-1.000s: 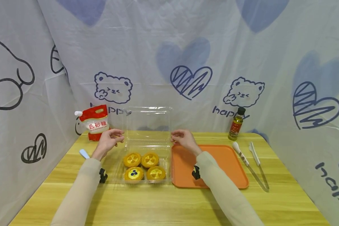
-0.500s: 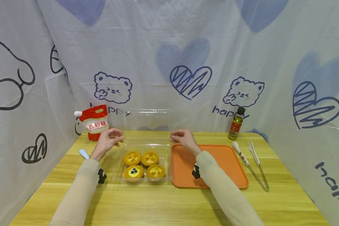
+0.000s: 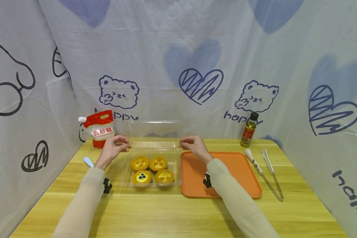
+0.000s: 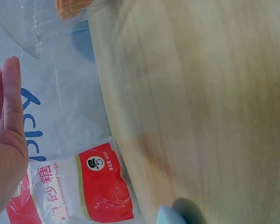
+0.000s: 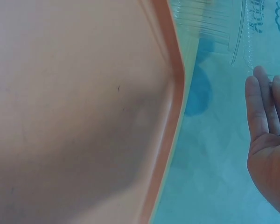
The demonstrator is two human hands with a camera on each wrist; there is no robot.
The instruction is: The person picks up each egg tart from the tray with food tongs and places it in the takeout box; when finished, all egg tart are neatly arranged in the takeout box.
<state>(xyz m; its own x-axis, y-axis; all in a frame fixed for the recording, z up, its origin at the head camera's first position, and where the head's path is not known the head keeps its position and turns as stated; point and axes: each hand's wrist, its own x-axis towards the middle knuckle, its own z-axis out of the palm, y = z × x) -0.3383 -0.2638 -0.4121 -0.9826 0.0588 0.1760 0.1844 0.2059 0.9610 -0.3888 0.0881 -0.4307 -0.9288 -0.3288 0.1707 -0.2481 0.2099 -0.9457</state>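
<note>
A clear plastic clamshell box (image 3: 124,185) sits on the wooden table and holds several yellow egg tarts (image 3: 158,163); one tart (image 3: 141,177) has blue dots. Its clear lid (image 3: 154,130) stands open and leans back. My left hand (image 3: 119,144) pinches the lid's left edge, and my right hand (image 3: 188,143) pinches its right edge. In the left wrist view my left hand's fingers (image 4: 9,93) lie straight below the clear plastic (image 4: 32,23). In the right wrist view my right hand's fingers (image 5: 263,107) reach the lid's edge (image 5: 214,23).
An orange tray (image 3: 241,172) lies right of the box. Tongs (image 3: 264,172) and a small oil bottle (image 3: 249,130) are further right. A red and white sugar bag (image 3: 100,129) stands at the back left, with a pale blue utensil (image 3: 88,162) near it. Printed cloth walls surround the table.
The lid has tipped further back and its top edge now sits lower. Both hands have stayed almost in place at its sides.
</note>
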